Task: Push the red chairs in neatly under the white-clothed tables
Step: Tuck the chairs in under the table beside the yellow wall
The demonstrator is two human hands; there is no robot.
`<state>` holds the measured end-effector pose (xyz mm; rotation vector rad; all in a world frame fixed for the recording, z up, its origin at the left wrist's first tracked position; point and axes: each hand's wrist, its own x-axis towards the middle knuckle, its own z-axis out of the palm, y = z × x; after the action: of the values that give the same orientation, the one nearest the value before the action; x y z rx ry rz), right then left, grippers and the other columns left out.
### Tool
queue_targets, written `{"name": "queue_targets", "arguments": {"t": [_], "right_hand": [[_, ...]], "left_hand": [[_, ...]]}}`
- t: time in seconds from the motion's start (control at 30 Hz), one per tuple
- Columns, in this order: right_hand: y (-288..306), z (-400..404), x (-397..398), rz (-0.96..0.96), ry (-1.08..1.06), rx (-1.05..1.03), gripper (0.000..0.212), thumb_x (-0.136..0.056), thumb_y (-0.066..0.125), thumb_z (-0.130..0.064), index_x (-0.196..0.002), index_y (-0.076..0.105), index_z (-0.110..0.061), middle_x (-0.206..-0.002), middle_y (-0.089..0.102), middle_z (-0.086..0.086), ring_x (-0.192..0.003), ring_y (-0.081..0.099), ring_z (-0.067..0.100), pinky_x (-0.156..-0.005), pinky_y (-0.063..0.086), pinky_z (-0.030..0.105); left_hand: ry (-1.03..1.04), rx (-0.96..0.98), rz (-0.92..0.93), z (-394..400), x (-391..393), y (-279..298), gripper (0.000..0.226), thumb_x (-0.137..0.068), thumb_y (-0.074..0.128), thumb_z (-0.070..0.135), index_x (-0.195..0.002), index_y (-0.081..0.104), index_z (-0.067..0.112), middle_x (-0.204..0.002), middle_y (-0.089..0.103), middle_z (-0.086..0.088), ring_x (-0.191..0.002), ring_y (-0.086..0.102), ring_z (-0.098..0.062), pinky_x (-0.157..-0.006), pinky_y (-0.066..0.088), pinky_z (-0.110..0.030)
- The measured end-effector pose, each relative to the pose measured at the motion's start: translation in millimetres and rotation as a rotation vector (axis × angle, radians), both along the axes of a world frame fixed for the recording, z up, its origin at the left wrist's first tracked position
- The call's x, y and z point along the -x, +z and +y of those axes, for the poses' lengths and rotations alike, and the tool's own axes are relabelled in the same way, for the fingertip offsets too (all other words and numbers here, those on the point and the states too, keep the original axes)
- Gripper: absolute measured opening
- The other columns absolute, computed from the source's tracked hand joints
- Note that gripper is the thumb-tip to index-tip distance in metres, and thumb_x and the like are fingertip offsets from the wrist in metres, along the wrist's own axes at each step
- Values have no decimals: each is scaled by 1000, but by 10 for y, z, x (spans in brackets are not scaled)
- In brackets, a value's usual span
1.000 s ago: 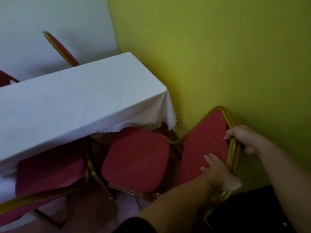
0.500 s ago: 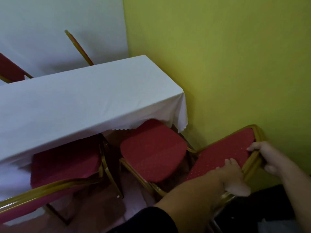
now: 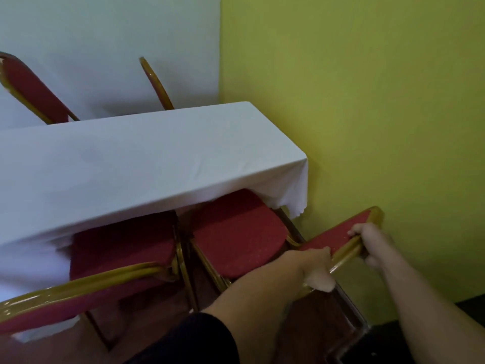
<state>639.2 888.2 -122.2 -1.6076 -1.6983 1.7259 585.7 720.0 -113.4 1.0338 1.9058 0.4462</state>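
Observation:
A red chair with a gold frame stands at the right end of the white-clothed table point(image 3: 147, 164). Its seat point(image 3: 236, 232) reaches partly under the cloth's hanging edge, and its backrest point(image 3: 338, 233) lies close to the green wall. My left hand point(image 3: 315, 269) grips the lower part of the backrest's gold rim. Higher on that rim, my right hand point(image 3: 370, 240) is closed around the top edge. A second red chair point(image 3: 123, 245) stands to the left, with its seat under the cloth and its backrest rim across the lower left.
The green wall point(image 3: 367, 127) runs close along the right of the table's end. Behind the table, against the white wall, two more red chair backs point(image 3: 31, 88) stick up. The floor below is dark reddish, with a black strip at the lower right.
The held chair has moved in toward the table, and its seat now sits further under the cloth. Both hands keep their grip on the backrest. My view has swung left and down.

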Motion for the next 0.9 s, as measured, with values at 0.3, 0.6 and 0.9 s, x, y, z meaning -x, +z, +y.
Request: {"name": "queue_targets", "arguments": {"t": [0.3,0.6,0.9], "right_hand": [[-80,-940,560,138,-122,73,7,-80,56,3,-84,56,-3,-78,60,15,-62,59,27,-42,51,36],[-71,-990,789,178,97,237,28,-91,63,-26,-110,59,-6,-115,69,23,-100,71,38,-62,62,48],[-61,-680,911,125,157,268,40,-99,51,-20,-133,48,1,-132,57,30,-104,63,42,-61,55,53]], "left_hand": [[71,33,189,-786,538,-79,71,-82,59,9,-150,42,25,-116,62,-10,-94,61,-30,-80,55,-43],[221,19,278,-1129,909,-116,56,-83,59,10,-138,56,20,-119,62,-8,-101,62,-29,-89,56,-44],[273,114,356,-1027,970,-336,40,-87,64,10,-126,62,14,-111,63,-9,-95,63,-27,-87,58,-41]]}}
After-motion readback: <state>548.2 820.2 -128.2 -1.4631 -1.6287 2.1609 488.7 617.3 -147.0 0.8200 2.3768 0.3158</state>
